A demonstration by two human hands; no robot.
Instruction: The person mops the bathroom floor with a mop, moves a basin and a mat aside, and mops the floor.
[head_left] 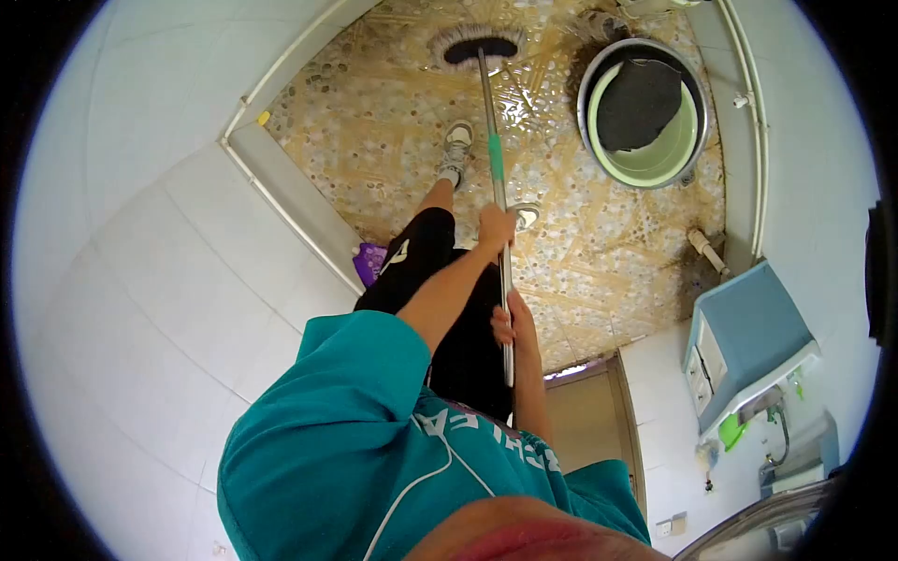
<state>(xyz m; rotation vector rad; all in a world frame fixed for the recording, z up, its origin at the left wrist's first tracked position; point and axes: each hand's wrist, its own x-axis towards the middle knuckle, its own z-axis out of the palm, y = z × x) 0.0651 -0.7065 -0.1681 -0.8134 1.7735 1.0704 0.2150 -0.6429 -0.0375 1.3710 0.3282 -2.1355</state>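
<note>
A long-handled broom (496, 154) slants from my body to the floor, with a silver pole and a green section partway along. Its dark head (480, 47), fringed with pale bristles, rests on the wet floor. Higher on the pole in the view, my left hand (497, 230) is closed around it. Nearer my body, my right hand (516, 323) wraps its fingers around the same pole close to its end. My shoe (456, 145) stands just left of the pole; the other shoe (528, 216) shows partly on its right.
A pale green basin (645, 170) sits inside a larger metal basin (703, 103), with a dark flat piece (641, 103) in it. Pebble-patterned floor (374, 122) glistens near the broom head. A pipe (708, 252), a blue cabinet (753, 327) and a door (589, 421) stand rightward; a purple item (370, 264) lies left.
</note>
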